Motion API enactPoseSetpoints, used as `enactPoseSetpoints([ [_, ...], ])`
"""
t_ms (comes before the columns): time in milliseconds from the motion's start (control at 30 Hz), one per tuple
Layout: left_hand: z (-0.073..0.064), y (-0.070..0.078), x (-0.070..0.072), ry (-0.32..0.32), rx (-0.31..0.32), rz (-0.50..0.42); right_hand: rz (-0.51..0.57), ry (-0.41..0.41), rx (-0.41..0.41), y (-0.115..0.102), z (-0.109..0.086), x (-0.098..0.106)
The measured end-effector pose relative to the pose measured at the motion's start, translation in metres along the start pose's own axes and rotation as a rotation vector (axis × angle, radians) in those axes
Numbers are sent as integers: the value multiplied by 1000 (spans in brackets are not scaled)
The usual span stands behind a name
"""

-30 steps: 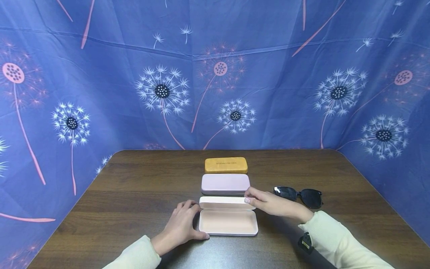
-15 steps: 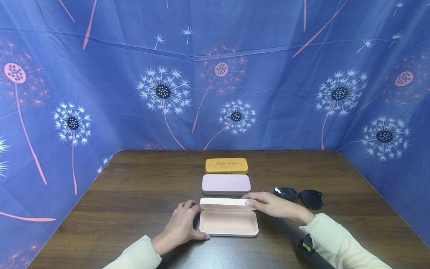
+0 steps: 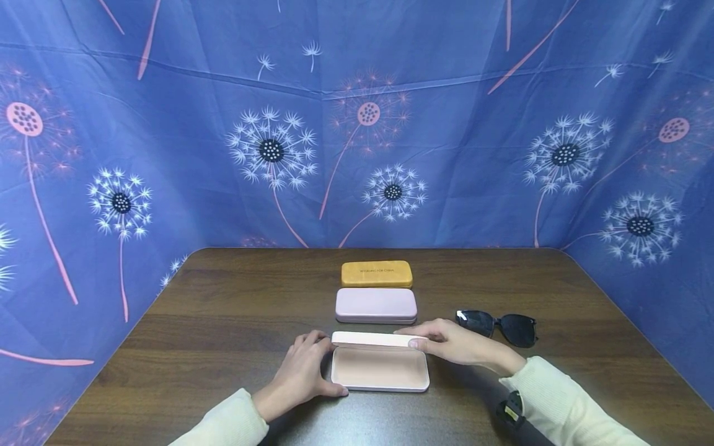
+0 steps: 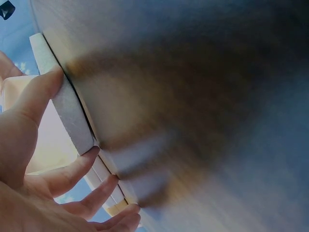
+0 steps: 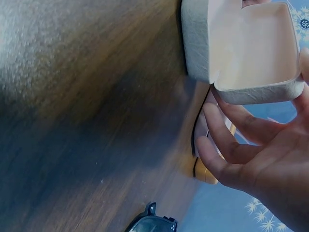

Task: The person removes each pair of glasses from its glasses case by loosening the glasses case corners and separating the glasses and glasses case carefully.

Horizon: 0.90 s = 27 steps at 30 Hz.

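A white glasses case [image 3: 380, 369] stands unfolded near the front of the table, its pale beige inside showing in all three views. My left hand [image 3: 301, 371] holds the left end of its base, thumb at the front corner and index finger at the back. The other left fingers rest on the tabletop behind, as the left wrist view shows. With my right hand [image 3: 460, 342] I pinch the right end of the raised lid [image 5: 258, 94], thumb on the front edge and fingers behind it. Directly behind lies a closed lilac glasses case [image 3: 376, 305].
A yellow glasses case [image 3: 376, 274] with printed lettering lies farthest back in the row. Black sunglasses [image 3: 496, 327] lie to the right, beyond my right wrist. A blue dandelion-print cloth [image 3: 446, 124] hangs behind and beside the brown wooden table [image 3: 234, 303].
The white lid has tipped forward, so less of its inside shows. My right hand has moved slightly down with it; my left hand stays in place.
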<state>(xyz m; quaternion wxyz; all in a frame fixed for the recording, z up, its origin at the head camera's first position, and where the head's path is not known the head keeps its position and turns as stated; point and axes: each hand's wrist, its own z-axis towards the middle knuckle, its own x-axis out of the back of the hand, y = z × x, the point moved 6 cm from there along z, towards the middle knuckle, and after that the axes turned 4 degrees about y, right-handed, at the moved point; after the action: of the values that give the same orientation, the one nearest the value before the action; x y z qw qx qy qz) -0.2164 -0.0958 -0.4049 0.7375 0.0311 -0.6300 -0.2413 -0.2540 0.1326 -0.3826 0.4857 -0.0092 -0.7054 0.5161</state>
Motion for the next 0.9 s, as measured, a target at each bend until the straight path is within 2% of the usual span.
enactPoseSetpoints([
  [633, 0, 0, -1, 20, -23, 20, -99, 64, 106, -5, -6, -1],
  [900, -1, 0, 0, 23, -25, 28, -125, 134, 155, -11, -11, -4],
])
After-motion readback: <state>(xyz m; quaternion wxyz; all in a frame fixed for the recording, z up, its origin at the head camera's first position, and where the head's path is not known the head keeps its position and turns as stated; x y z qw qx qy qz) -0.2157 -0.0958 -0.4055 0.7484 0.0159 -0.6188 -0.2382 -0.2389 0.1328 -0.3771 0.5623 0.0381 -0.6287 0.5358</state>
